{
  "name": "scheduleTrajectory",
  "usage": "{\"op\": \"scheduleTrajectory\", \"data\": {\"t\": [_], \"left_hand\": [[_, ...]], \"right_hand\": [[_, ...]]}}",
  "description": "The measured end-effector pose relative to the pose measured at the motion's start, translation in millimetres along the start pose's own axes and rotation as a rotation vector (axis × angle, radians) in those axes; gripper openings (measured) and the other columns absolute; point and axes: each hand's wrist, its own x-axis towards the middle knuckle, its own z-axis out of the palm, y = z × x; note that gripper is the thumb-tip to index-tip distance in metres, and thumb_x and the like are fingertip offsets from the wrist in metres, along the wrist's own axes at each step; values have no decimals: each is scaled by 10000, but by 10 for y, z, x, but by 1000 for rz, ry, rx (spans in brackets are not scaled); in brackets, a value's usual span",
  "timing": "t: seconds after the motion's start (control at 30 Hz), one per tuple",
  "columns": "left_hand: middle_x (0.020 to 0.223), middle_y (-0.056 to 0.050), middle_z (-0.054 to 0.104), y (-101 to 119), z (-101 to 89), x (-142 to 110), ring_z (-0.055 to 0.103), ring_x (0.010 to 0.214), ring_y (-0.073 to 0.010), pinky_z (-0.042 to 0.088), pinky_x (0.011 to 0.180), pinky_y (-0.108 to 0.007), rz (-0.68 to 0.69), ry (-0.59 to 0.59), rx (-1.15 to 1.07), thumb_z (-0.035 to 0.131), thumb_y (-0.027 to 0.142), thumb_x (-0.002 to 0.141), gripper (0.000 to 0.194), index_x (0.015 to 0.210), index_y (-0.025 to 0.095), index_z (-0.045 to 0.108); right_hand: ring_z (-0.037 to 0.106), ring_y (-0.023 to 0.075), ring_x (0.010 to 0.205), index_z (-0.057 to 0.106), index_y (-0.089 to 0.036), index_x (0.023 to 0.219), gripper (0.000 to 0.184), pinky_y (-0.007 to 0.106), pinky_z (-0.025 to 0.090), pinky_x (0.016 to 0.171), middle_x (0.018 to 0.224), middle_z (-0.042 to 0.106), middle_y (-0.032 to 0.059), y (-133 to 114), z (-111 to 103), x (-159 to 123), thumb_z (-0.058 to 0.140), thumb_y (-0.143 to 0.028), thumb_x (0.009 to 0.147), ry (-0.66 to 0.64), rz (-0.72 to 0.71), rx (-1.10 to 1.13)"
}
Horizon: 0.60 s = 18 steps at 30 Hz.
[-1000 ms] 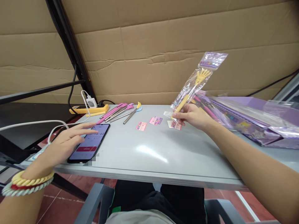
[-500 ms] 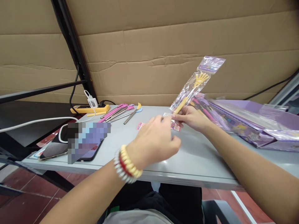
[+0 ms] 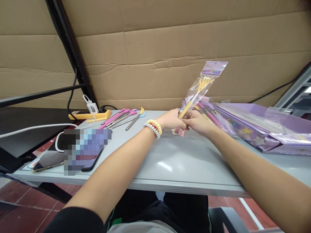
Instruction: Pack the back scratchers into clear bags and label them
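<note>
A yellow hand-shaped back scratcher (image 3: 185, 110) sits in a clear plastic bag with a purple header (image 3: 214, 68), tilted up to the right above the table. My right hand (image 3: 199, 123) is closed on the lower end of this bag. Against it, my left hand (image 3: 171, 119) is closed at the same end, its fingertips partly hidden. Below the hands lies a small pink-and-red printed card (image 3: 178, 131). Several loose back scratchers (image 3: 133, 121) with metal rods and pink, yellow and blue heads lie left of my left hand.
Several bagged back scratchers (image 3: 218, 118) lie right of my hands, beside a purple printed box (image 3: 264, 139). At left are phones (image 3: 93, 163), a white cable (image 3: 36, 129) and a yellow power strip (image 3: 97, 115). Cardboard (image 3: 155, 42) backs the grey table (image 3: 194, 165).
My left hand has moved forward and to the right, from short of the bag to its lower end. The bagged back scratcher stays in my right hand. The view has shifted slightly.
</note>
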Motion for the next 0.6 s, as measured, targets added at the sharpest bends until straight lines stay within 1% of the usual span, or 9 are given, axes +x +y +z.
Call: {"op": "scheduleTrajectory", "data": {"t": [0.07,0.13,0.2,0.27,0.37,0.47,0.53,0.6], "left_hand": [[730,-15,646,-48,-59,-16,589,610,-135,426,529,-237,5,-26,-156,709,150,592,401,952,148,532],[753,-24,658,-145,-86,-33,595,623,-119,446,566,-241,26,-71,-301,729,167,611,408,977,147,551],[770,-41,668,-259,-88,-39,608,651,-115,470,612,-255,40,-116,-412,728,194,645,356,963,140,578],[770,-53,670,-349,-75,-32,614,657,-112,486,644,-270,25,-118,-471,716,192,672,296,934,126,595],[708,-44,652,-401,-49,-16,599,622,-105,490,641,-277,-18,-70,-487,724,156,663,245,866,116,592],[591,3,591,-388,-33,-15,552,549,-91,473,594,-264,-63,-9,-434,758,153,616,244,773,127,574],[558,25,555,-379,-37,-25,520,514,-82,450,557,-250,-83,25,-383,762,161,597,244,746,135,570],[573,27,542,-379,-48,-35,495,502,-76,424,526,-238,-89,30,-341,744,171,598,220,738,139,576]], "right_hand": [[461,89,397,596,-141,621,203,220,334,376,490,578,11,20,-22,7,729,-294,620,-31,-4,4],[484,97,406,619,-135,634,245,227,356,381,521,610,33,33,-37,9,720,-357,660,-78,3,-9],[490,99,402,634,-135,638,281,229,368,380,526,617,34,34,-44,8,721,-400,670,-105,13,-20],[499,103,404,639,-138,634,302,228,372,377,518,613,31,24,-41,4,727,-425,663,-116,23,-23],[529,117,425,633,-140,623,350,229,376,384,519,617,44,5,-28,-3,703,-477,683,-143,35,-26],[521,112,431,631,-140,628,390,229,371,384,530,614,47,2,-12,-5,679,-521,697,-142,39,-37],[491,99,424,628,-141,649,381,225,363,379,527,598,33,18,-8,1,703,-513,677,-104,30,-40],[458,86,415,619,-140,676,373,220,351,375,500,559,7,43,-12,12,727,-496,659,-41,2,-34]]}}
